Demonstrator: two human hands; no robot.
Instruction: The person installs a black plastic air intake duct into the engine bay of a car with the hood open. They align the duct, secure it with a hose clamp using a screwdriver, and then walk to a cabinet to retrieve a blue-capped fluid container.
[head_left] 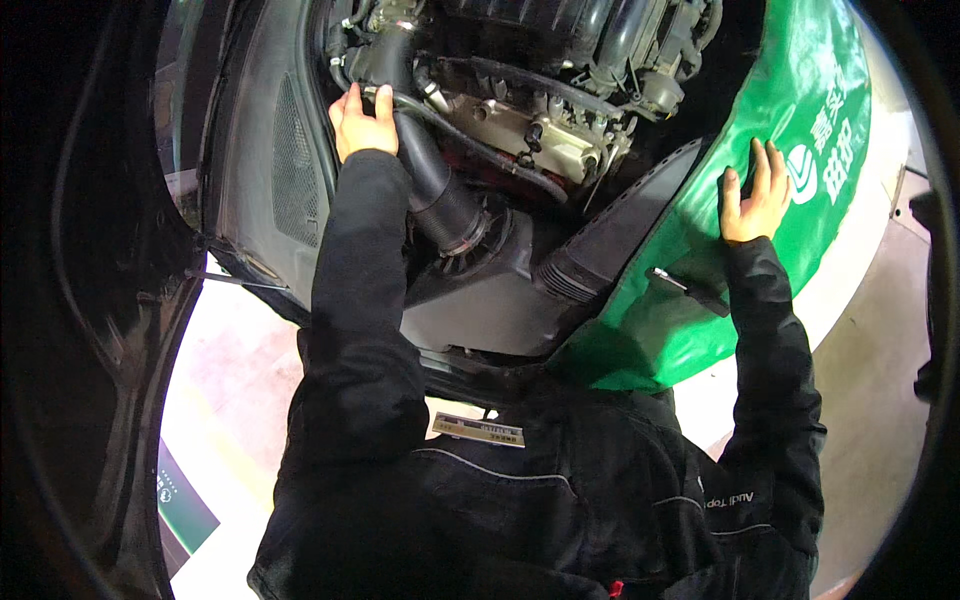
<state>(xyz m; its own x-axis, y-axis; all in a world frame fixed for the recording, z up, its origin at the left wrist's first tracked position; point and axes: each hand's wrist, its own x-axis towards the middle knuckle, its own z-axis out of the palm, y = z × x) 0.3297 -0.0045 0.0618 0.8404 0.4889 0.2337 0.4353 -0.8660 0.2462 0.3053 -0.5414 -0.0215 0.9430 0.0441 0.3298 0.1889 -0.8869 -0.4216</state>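
My left hand (pixel 364 124) rests at the black hose and wide intake tube (pixel 430 185) on the engine's left, fingers extended and apart against them. My right hand (pixel 757 195) lies on a green fender cover (pixel 675 350) at the right, fingers spread and open, holding nothing. Just below it, a small tool (pixel 688 291) with a metal shaft and black handle lies on the cover. The metal engine block (pixel 540 140), with hoses and fittings, sits between and above my hands.
A black plastic housing (pixel 470 315) fills the near engine bay. A grey mesh cowl panel (pixel 290 170) runs along the left. The white car body (pixel 870 160) curves beyond the cover. Pale floor (pixel 235 370) shows lower left, and a dark panel (pixel 115 290) borders the far left.
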